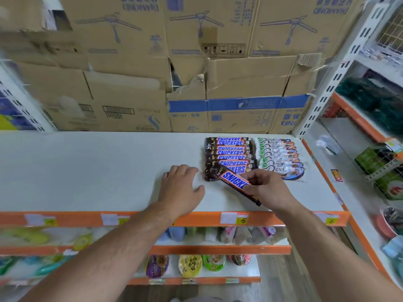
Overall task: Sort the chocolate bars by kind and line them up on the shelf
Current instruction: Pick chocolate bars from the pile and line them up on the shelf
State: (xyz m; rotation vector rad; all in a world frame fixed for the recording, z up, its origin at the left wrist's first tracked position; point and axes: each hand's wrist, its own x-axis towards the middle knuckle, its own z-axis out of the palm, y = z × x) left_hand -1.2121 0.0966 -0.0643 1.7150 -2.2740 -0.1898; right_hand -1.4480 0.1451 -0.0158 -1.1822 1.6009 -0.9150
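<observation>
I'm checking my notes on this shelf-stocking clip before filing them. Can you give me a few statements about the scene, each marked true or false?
1. The right hand holds a Snickers bar. True.
2. The left hand grips a Dove bar. False: it lies open on the shelf, holding nothing.
3. The Snickers row lies left of the Dove row. True.
4. The held bar lies parallel with its row. False: it is angled across the row's front end.
5. Cardboard boxes stand behind the shelf. True.
</observation>
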